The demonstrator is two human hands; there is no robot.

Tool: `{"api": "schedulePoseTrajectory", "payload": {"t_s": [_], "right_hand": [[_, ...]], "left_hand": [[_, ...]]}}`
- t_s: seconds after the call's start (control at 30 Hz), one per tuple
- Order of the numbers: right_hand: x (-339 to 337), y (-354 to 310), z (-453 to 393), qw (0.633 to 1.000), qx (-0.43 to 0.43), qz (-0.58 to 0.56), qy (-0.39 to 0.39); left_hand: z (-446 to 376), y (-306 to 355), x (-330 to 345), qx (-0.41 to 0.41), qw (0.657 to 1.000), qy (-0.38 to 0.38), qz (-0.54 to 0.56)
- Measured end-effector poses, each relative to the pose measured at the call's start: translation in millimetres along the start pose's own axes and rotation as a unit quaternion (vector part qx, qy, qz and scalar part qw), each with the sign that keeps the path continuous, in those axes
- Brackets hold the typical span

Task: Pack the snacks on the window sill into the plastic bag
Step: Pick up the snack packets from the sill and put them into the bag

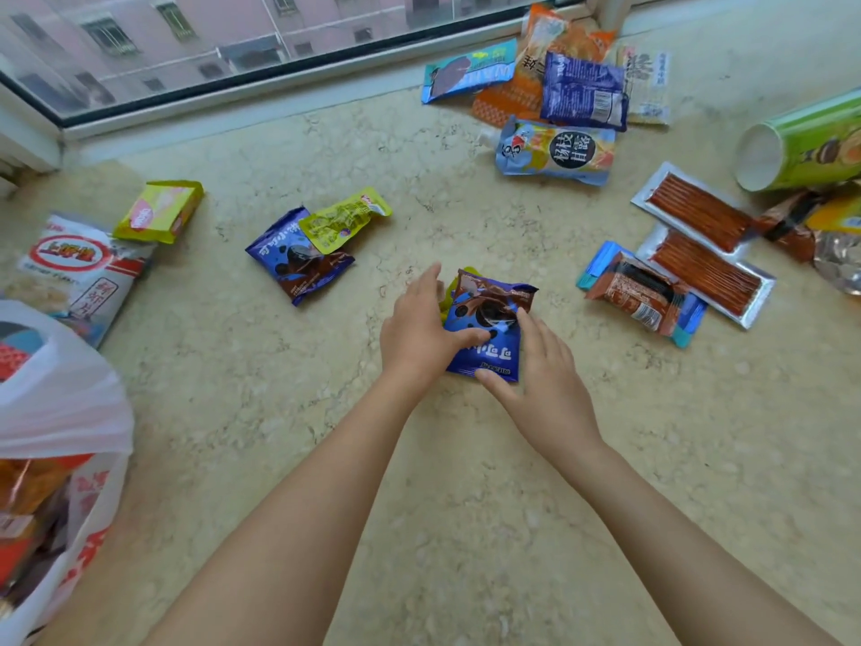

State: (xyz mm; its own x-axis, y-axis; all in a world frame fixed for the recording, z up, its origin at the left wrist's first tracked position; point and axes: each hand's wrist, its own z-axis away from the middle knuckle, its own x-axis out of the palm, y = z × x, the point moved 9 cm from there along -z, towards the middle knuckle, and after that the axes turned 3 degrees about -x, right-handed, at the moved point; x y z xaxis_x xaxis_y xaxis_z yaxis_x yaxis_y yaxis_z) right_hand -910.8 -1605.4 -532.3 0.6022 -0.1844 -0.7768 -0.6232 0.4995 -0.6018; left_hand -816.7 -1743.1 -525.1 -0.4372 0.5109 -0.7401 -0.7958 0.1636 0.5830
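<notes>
1. Hands first: left hand [421,331] and right hand [543,366] are both on the blue cookie pack [487,326], one each side. Left thumb lies across the pack's face, right fingers press its right edge and bottom corner. Looks like a loose two-handed gather, fingers half curled, not a firm pinch. I can't tell if the pack is off the sill [466,459] or just lying on it.
2. There's a bit of yellow-green wrapper poking out from under the blue pack on its left, so they may be scooping two things at once.
3. Step in hand, my guess: picking up this pack, a grab in progress, nothing bagged from this handful yet.
4. The bag [60,412] sits well to the left of the blue pack and nearer the person, mouth open, already part full.
5. Plenty left: a second blue pack [298,265] with a yellow pouch [342,219] on it up-left of the held one, a yellow box [158,212] and a white packet [79,272] further left, red stick trays [699,240] to the right, a pile [559,81] up by the window [209,44], a green tube [801,142] far right.
6. Next move probably needs a proper squeeze so the slick wrapper doesn't slide, then a carry leftward to the bag's mouth.
</notes>
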Motion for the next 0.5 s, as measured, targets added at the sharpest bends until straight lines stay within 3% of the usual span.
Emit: {"api": "schedulePoseTrajectory", "payload": {"t_s": [0.1,0.2,0.3,0.5], "right_hand": [[2,-7,-7,1.000,-0.003,-0.006,0.003],[3,-10,-12,1.000,0.002,0.007,-0.001],[4,-16,-12,1.000,0.001,-0.003,0.014],[12,-34,-1,0.999,-0.012,-0.031,0.042]], "left_hand": [[-1,-11,7,-0.077,0.989,-0.030,0.125],[2,-21,13,-0.137,0.954,-0.058,0.262],[17,-18,17,-0.127,0.922,-0.103,0.352],[54,-30,13,-0.132,0.879,-0.155,0.430]]}}
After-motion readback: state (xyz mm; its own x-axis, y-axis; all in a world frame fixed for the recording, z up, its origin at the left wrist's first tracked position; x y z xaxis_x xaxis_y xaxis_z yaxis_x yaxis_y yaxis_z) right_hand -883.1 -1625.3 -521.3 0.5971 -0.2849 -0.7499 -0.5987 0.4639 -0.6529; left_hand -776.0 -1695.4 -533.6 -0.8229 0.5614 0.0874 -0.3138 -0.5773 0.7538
